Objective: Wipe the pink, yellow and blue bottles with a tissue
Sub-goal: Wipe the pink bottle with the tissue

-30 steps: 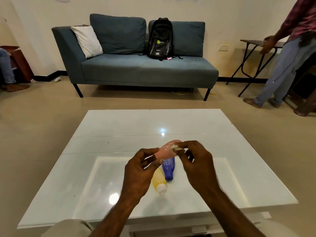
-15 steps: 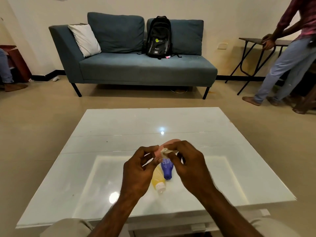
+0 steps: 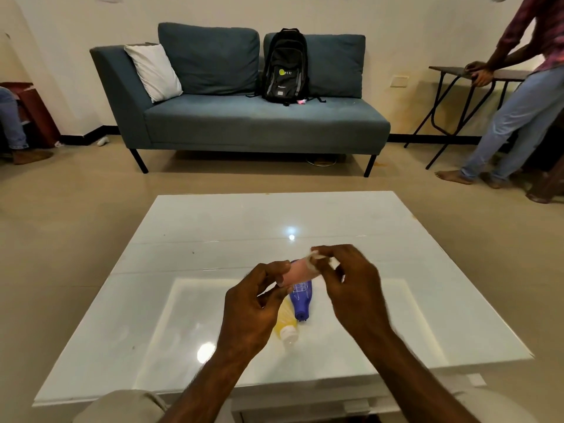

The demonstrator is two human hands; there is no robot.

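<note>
Between my fingertips, lifted off the white table [image 3: 213, 227], is the pink bottle [image 3: 300, 271], lying crosswise and tilted up toward my right. My left hand [image 3: 253, 303] has thumb and fingers curled round the bottle's lower end. My right hand [image 3: 351, 288] pinches a small wad of tissue [image 3: 316, 259] in bent fingertips and presses it to the bottle's upper end. How much tissue is tucked behind those fingers I cannot tell. Just below my left fingers the blue bottle [image 3: 300, 300] and yellow bottle [image 3: 285, 325] lie side by side on the glass, caps toward me. I judge the pink bottle's wipe to be the step in hand, and whether the other two are done I cannot say. Next I would turn the bottle in my left fingers so the tissue meets its far side, without loosening the pinch
</note>
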